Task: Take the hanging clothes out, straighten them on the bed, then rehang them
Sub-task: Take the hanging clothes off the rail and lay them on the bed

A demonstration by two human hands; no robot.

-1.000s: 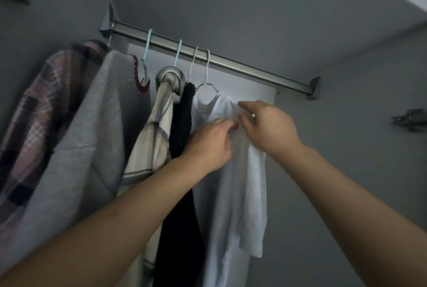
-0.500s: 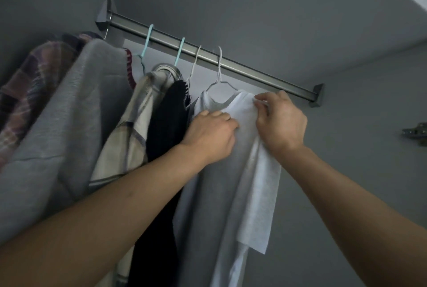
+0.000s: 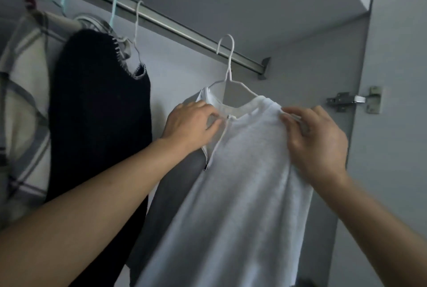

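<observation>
Hands (image 3: 251,134) pinching white shirt (image 3: 231,194) shoulders, raised

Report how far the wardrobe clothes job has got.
Done: nothing visibly. In hand: both hands, left hand and right hand, grip the white shirt at its shoulders, on its white wire hanger. Left: the black knitted top and checked shirt hang from the metal rail.

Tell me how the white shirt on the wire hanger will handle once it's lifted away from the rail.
The white shirt will probably be floppy: it hangs in soft folds below the left hand and right hand gripping its shoulders. It looks thin, so likely light. It may slide off the white hanger, whose thin arms slope steeply.
</observation>
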